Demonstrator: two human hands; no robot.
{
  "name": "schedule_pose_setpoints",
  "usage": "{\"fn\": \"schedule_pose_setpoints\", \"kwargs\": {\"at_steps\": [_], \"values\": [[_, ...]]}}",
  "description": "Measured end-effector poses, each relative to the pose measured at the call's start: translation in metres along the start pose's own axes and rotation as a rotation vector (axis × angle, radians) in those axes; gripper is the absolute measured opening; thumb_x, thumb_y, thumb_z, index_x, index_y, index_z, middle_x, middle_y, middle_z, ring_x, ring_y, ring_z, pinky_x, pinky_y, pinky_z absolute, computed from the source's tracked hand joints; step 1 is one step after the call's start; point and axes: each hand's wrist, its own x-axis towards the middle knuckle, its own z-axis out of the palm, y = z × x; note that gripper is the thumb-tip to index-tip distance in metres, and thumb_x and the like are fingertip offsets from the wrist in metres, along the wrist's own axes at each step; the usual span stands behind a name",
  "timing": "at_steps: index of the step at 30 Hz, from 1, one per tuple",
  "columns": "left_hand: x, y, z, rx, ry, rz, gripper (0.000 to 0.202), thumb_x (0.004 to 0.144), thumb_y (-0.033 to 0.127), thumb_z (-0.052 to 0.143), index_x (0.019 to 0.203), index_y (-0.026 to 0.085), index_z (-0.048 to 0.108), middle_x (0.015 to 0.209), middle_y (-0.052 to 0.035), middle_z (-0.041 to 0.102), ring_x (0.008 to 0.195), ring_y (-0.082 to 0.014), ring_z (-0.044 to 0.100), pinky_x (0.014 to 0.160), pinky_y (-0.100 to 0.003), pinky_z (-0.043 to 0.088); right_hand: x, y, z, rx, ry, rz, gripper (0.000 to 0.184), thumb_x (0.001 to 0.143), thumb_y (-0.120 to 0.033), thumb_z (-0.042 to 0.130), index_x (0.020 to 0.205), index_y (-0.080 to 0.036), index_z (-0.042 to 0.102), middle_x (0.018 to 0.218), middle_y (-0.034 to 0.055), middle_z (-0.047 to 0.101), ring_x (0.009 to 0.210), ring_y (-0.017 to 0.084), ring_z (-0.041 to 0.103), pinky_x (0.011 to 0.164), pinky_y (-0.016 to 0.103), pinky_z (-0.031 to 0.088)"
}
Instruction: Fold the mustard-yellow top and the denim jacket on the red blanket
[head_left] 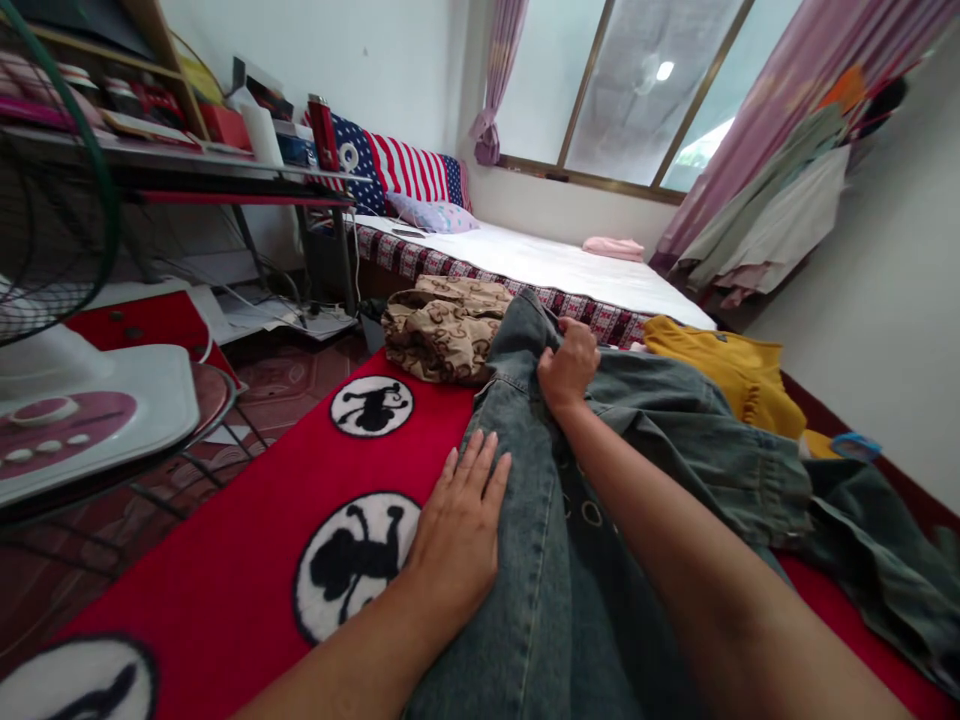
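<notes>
A faded grey-green denim jacket [525,480] lies spread on a red blanket [247,500] with black-and-white round figures. My left hand [461,520] rests flat on the denim near its left edge, fingers stretched out. Farther up, my right hand [570,365] is closed on the fabric by the collar, which stands up a little. Pale letters on dark cloth show partly beneath my right forearm. One sleeve stretches out to the right. A brown patterned fabric bundle [450,325] sits just beyond the collar.
A yellow garment [716,370] lies at the right, near the wall. Behind stands a bed [525,250] with a white sheet. On the left, a fan base [90,410] rests on a round stool, with a cluttered desk [225,185] behind it.
</notes>
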Motion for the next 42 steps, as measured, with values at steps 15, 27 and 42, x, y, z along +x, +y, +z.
{"fn": "schedule_pose_setpoints", "kwargs": {"at_steps": [15,27,42], "values": [[0.003,0.006,-0.003,0.03,-0.101,-0.088,0.06,0.091,0.05,0.048,0.142,0.019,0.049,0.156,-0.0128,0.033,0.147,-0.0313,0.022,0.119,-0.053,0.017,-0.038,-0.017,-0.037,0.111,-0.629,-0.224,0.063,0.096,-0.047,0.043,0.151,-0.019,0.029,0.16,0.0148,0.018,0.148,0.029,0.016,0.114,0.063,0.016],[0.002,0.006,0.002,0.072,-0.06,-0.042,0.058,0.092,0.046,0.045,0.141,0.015,0.051,0.153,-0.0183,0.037,0.144,-0.0345,0.028,0.118,-0.053,0.018,-0.119,0.174,-0.186,-0.041,-0.076,-0.09,0.034,0.083,-0.027,0.054,0.115,-0.017,0.063,0.127,0.0141,0.062,0.123,0.028,0.053,0.106,0.046,0.04],[0.001,0.006,-0.001,0.061,-0.059,-0.035,0.056,0.093,0.046,0.045,0.139,0.016,0.052,0.152,-0.0167,0.038,0.143,-0.0325,0.03,0.118,-0.051,0.018,-0.047,0.212,-0.217,-0.255,-0.191,0.269,0.017,0.067,-0.031,0.074,0.076,-0.016,0.074,0.086,0.016,0.073,0.087,0.032,0.068,0.069,0.039,0.049]]}}
